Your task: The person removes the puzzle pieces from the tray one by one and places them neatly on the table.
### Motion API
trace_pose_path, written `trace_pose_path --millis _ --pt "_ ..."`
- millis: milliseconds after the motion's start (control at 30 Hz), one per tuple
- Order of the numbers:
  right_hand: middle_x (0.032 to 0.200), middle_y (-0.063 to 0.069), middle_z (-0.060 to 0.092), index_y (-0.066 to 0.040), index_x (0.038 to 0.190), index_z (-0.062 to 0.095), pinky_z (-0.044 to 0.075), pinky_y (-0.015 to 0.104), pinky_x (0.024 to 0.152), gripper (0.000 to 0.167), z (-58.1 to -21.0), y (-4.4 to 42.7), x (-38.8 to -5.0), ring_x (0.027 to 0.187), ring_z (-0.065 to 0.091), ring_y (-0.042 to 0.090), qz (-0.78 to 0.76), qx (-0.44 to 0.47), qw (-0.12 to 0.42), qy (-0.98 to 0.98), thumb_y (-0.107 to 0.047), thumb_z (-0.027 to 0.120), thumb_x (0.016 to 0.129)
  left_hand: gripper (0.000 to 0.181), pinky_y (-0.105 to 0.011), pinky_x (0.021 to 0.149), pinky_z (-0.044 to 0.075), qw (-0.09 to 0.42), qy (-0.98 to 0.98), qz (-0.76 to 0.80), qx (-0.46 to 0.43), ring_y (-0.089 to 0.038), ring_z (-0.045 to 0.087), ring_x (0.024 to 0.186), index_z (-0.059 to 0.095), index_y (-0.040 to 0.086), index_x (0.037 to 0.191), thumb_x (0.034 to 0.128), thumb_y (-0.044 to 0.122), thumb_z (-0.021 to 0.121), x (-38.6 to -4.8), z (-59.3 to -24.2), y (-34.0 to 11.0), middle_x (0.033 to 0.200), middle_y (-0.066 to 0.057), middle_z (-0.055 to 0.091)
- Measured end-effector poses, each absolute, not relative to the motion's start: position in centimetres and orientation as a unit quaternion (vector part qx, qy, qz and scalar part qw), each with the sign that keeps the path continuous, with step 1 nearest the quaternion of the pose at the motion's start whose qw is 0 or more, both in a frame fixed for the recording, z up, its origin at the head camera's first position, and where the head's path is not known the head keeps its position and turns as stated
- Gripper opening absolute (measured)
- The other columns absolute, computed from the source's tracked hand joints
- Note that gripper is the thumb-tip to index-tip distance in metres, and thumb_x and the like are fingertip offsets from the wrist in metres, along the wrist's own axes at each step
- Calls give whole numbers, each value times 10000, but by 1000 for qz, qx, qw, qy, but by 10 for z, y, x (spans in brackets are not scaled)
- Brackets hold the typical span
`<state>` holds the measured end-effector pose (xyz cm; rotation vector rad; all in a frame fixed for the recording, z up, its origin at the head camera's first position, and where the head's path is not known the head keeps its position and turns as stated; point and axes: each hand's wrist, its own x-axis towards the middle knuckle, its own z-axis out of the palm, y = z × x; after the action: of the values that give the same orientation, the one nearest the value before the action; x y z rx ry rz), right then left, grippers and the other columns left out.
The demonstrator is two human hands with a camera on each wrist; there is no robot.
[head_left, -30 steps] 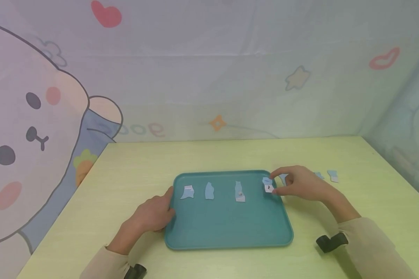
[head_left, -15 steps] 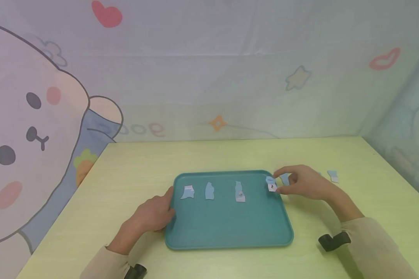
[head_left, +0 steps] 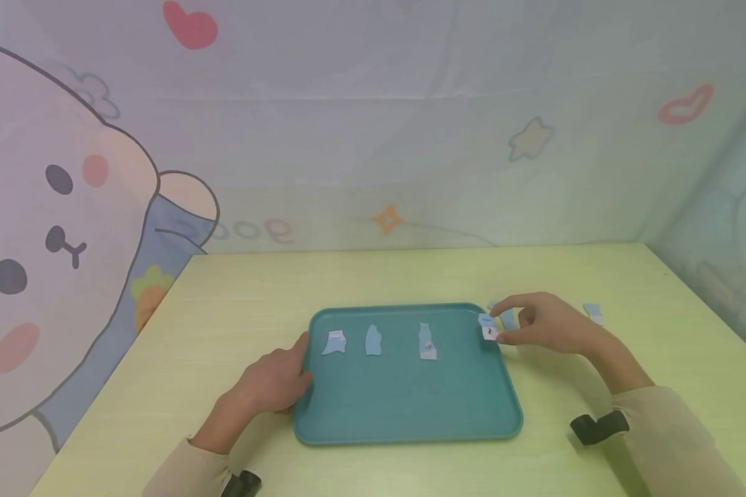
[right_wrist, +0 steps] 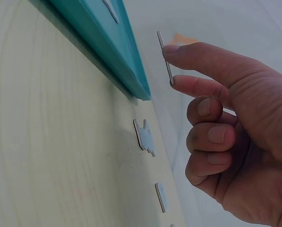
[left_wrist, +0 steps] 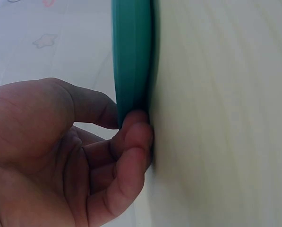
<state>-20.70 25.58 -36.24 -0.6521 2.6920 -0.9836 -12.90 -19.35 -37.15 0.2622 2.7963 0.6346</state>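
Note:
A teal tray [head_left: 404, 407] lies on the table. At its left rim my left hand [head_left: 273, 379] grips the edge; the left wrist view shows thumb and curled fingers on either side of the tray's rim [left_wrist: 132, 52]. Between thumb and index finger, my right hand [head_left: 550, 326] pinches a flat blue-and-white puzzle piece [head_left: 488, 327], raised near the tray's upper right corner. The right wrist view shows this thin piece [right_wrist: 160, 40] edge-on, with the other fingers curled. Three similar pieces sit in a row on the tray: left [head_left: 333, 344], middle [head_left: 374, 341] and right [head_left: 427, 342].
Beyond the tray's right rim, more puzzle pieces lie on the pale yellow table [head_left: 255, 290]: one [head_left: 508, 319] beside the right hand, another [head_left: 593, 313] farther right. The hand may hide others. A printed cloth [head_left: 348, 138] hangs behind the table.
My right hand has shifted slightly right with the pinched piece, from over the tray toward its right rim. Left hand, tray and the three pieces on it stay put.

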Motion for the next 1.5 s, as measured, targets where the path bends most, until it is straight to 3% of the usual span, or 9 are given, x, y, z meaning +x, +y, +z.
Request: trace_pose_path --millis 1200,1500 --pt "627 -80 347 -122 1245 739 354 258 534 417 -354 278 -207 551 335 59 -358 -197 140 902 -275 853 873 715 -279 493 338 133 964 216 81 -132 461 481 232 -109 1626 989 89 491 -128 -372 -193 580 -16 507" --pt "650 -43 402 -107 1289 721 367 265 509 462 -356 285 -205 533 378 79 -350 -182 153 906 -268 848 875 714 -279 488 339 136 963 220 82 -131 473 472 228 -106 1628 991 91 486 -129 -373 -194 572 -18 521"
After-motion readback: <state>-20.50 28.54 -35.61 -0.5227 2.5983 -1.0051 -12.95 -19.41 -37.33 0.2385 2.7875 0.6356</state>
